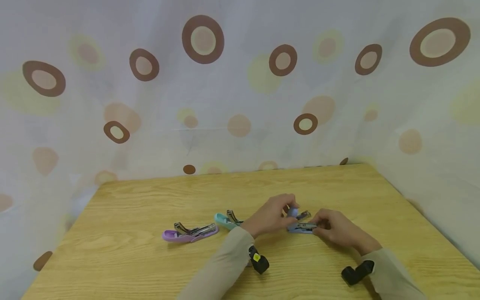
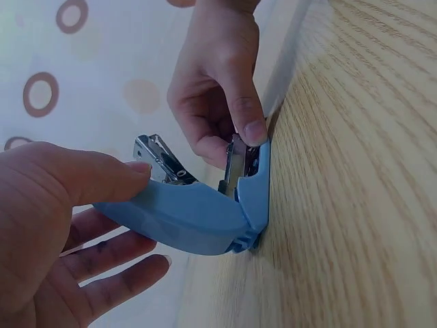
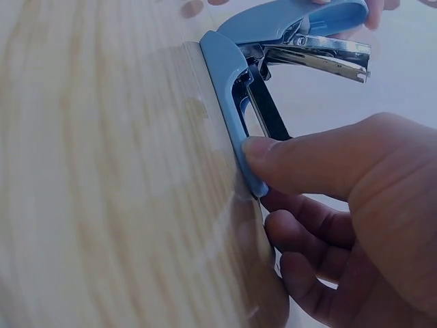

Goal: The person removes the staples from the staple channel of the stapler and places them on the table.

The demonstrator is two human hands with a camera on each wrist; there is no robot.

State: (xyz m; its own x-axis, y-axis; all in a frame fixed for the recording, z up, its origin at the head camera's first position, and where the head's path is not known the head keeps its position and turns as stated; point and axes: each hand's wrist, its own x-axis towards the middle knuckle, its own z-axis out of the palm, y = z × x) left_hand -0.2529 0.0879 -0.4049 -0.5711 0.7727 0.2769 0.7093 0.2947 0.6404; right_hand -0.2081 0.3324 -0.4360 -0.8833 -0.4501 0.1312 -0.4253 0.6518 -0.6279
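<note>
A blue stapler (image 2: pixel 191 217) stands opened wide on the table, its metal staple arm raised between the two halves. My left hand (image 1: pixel 271 214) grips the blue top cover, thumb along its edge and fingers behind it in the left wrist view. With thumb and fingers, my right hand (image 3: pixel 382 205) pinches the far end of the base, which lies against the tabletop. To the left, a purple stapler (image 1: pixel 183 237) and a teal stapler (image 1: pixel 223 221) lie opened with their metal parts raised. The left forearm partly hides the teal one.
The wooden table (image 1: pixel 131 262) runs back to a pale curtain (image 1: pixel 240 91) with brown and beige circles, which also hangs along both sides. A small object is mostly hidden beneath the left wrist camera (image 1: pixel 258 260).
</note>
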